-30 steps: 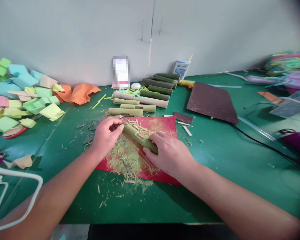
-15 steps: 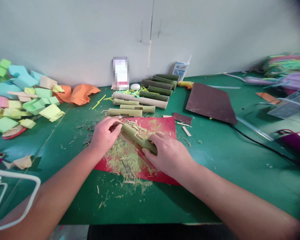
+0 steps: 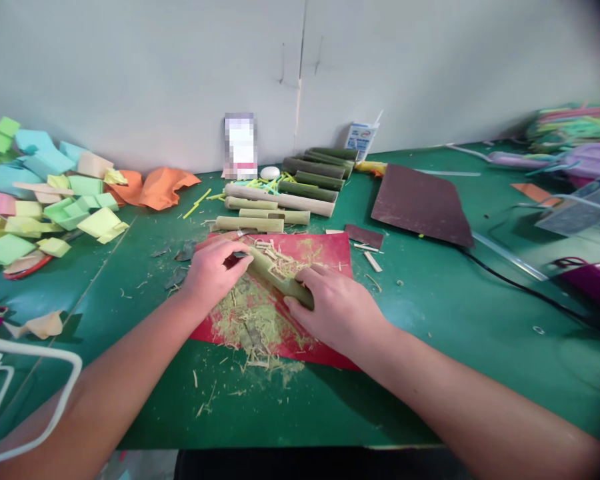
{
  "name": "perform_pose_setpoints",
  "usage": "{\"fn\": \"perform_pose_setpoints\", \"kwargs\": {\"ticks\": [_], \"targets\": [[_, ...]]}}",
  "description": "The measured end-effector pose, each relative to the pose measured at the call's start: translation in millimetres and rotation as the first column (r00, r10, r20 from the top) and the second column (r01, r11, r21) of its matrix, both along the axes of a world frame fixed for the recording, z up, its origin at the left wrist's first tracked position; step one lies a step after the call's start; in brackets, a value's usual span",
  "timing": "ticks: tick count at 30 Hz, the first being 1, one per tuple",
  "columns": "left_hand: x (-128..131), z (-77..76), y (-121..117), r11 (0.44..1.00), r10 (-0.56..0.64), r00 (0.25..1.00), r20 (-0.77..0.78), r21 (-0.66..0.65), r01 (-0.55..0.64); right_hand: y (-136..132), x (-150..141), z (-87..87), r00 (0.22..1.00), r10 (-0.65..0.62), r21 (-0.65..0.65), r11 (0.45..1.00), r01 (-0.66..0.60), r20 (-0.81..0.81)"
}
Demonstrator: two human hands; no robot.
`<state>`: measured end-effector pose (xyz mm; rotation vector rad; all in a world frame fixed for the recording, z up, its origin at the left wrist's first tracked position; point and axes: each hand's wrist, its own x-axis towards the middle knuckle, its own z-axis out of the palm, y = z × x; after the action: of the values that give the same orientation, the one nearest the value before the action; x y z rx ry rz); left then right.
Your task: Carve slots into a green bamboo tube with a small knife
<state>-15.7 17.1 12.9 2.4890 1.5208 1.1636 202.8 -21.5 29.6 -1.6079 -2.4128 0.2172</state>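
My right hand point(image 3: 335, 303) is wrapped round the near end of a pale green bamboo tube point(image 3: 270, 272), which lies slanted over a red sheet point(image 3: 330, 250) and has an opening cut in its side. At the tube's far end, my left hand point(image 3: 215, 270) pinches a small dark piece of sandpaper point(image 3: 241, 255) between thumb and fingers. Its fingertips are at the tube's end; whether they touch it I cannot tell. Greenish dust and shavings point(image 3: 250, 320) cover much of the red sheet.
Several cut bamboo tubes point(image 3: 250, 224) lie in a row behind the sheet. A dark brown sheet point(image 3: 420, 203) is at the right, with a black cable point(image 3: 510, 273). Colourful paper pieces point(image 3: 45, 200) pile up at the left. A drink carton point(image 3: 361, 140) leans near the wall.
My left hand has shifted slightly right along the tube's far end, and the dark piece in its fingers now shows. My right hand stays on the tube.
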Motion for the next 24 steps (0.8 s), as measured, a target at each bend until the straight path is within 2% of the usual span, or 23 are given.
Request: {"fn": "perform_pose_setpoints", "kwargs": {"ticks": [10, 15, 20, 24], "targets": [[2.7, -2.1, -0.5, 0.996, -0.080, 0.997, 0.018, -0.032, 0.080, 0.6, -1.5, -2.5, 1.000, 0.013, 0.019, 1.000, -0.013, 0.003], [8.2, -1.9, -1.2, 0.981, -0.185, 0.982, -0.034, -0.057, 0.183, -0.4, -2.2, -3.1, 1.000, -0.002, 0.025, 1.000, 0.002, 0.012], [5.4, -0.3, 3.6, 0.994, -0.113, 0.991, -0.073, 0.006, 0.113, -1.4, -3.0, -3.4, 1.000, 0.009, 0.046, 0.999, -0.009, 0.016], [7.0, 0.5, 1.7, 0.983, -0.182, 0.977, -0.107, -0.055, 0.177, -2.1, -3.3, -3.9, 0.999, 0.027, 0.053, 0.998, -0.028, 0.032]]}}
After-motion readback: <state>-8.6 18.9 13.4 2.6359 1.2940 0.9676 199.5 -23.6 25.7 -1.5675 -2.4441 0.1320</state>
